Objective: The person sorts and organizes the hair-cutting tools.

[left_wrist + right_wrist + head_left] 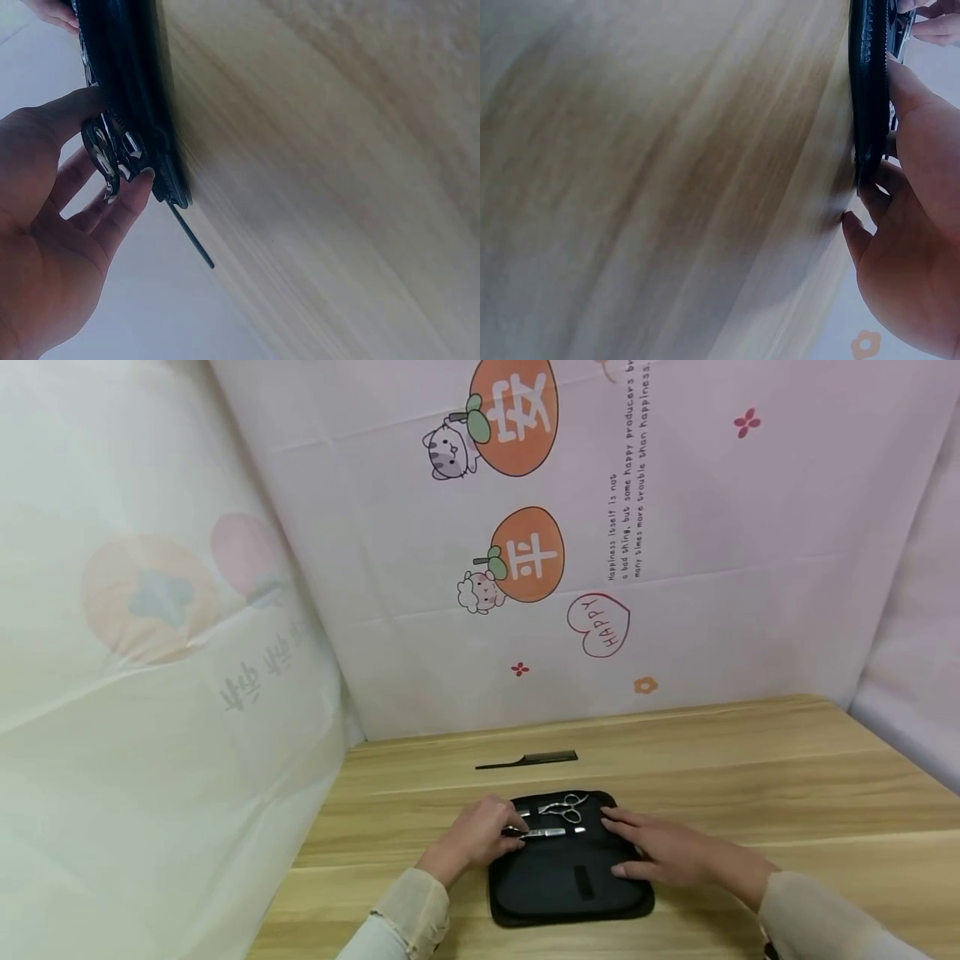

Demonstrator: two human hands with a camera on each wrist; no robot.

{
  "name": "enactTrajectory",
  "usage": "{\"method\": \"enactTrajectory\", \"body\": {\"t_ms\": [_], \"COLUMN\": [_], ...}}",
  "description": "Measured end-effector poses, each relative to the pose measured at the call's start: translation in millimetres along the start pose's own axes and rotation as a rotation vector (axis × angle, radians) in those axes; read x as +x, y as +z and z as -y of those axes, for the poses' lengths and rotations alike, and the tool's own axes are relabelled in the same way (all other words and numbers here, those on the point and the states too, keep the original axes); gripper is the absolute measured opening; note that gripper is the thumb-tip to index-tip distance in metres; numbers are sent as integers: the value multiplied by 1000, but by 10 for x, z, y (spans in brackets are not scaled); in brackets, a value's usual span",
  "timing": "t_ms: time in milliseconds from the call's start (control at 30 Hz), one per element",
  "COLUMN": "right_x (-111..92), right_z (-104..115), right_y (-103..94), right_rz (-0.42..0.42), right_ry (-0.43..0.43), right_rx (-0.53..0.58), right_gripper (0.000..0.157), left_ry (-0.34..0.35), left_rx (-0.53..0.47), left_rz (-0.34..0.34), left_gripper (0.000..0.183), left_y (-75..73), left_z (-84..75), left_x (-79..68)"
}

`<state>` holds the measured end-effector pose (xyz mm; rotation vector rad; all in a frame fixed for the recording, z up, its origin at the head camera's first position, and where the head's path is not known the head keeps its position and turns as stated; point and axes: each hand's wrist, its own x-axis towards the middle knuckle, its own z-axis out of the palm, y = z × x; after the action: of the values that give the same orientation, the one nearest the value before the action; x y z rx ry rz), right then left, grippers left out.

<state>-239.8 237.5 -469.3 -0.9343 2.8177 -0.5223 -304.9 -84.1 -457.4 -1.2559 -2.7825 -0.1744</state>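
An unfolded black zip case lies on the table, holding two pairs of silver scissors. The upper scissors have their finger rings to the right. The lower scissors point the other way, their blades passing under a strap. My left hand pinches the lower pair's handles at the case's left side; the left wrist view shows its thumb and fingers around the dark, curved handle. My right hand rests on the case's right edge, fingers spread, the thumb lower down.
A black tail comb lies on the wooden table beyond the case. Printed white cloth hangs behind the table, and more cloth hangs at the left.
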Motion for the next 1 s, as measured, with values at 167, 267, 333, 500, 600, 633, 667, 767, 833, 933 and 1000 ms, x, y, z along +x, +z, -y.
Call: {"method": "enactTrajectory", "body": {"t_ms": [167,267,333,500,600,633,667,767,833,933,1000], "right_x": [8,9,10,1,-3,-3,-7,-14,-18,-18,-17], "right_z": [5,22,29,32,34,35,40,46,45,42,43], "right_y": [3,-1,-2,3,2,3,3,6,11,15,15], "right_rz": [6,12,19,22,20,19,19,16,11,5,4], "right_ry": [8,12,23,30,28,28,25,21,20,15,13], "right_rx": [5,15,19,29,32,33,36,42,42,36,33], "right_gripper": [80,80,81,80,80,80,80,79,79,78,78], "left_ry": [20,23,20,14,23,26,29,31,35,42,48], "left_rx": [-16,-41,-62,-94,-91,-95,-95,-96,-99,-99,-108], "left_rz": [-13,-12,-7,-5,-8,-6,-5,5,6,4,-2], "left_gripper": [15,15,16,16,15,15,15,15,15,15,16], "left_y": [12,20,19,25,21,13,2,-30,-43,-47,-41], "left_z": [10,12,8,0,-10,-18,-29,-64,-80,-89,-87], "left_x": [5,2,0,8,18,19,19,26,36,47,46]}}
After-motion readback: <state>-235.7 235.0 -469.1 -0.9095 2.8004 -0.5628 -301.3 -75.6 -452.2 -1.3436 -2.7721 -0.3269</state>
